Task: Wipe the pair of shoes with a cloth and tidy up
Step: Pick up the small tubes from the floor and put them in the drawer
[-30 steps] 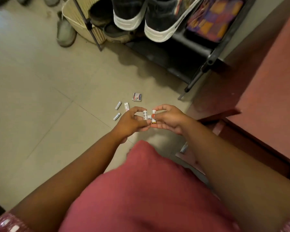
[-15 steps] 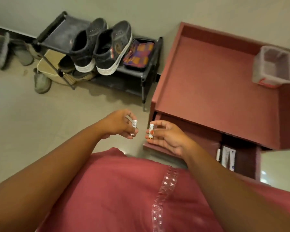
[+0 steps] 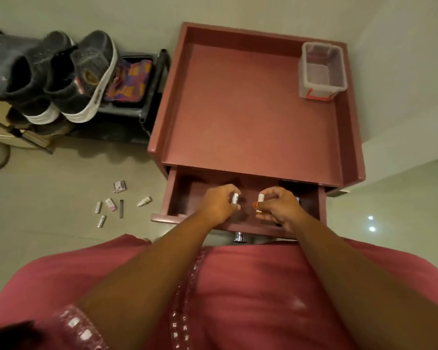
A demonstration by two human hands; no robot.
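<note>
Shoes (image 3: 61, 77) on rack (image 3: 139, 114), well left of fingers, cloth (image 3: 129, 82) beside. Left hand (image 3: 219, 205) pinched tube (image 3: 235, 198), right hand (image 3: 280, 207) another tube (image 3: 260, 203), over drawer (image 3: 180, 195). Might roll or drop if let go high.

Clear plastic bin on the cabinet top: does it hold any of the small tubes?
No, the clear plastic bin looks empty; tubes are in both hands and on the floor.
</note>
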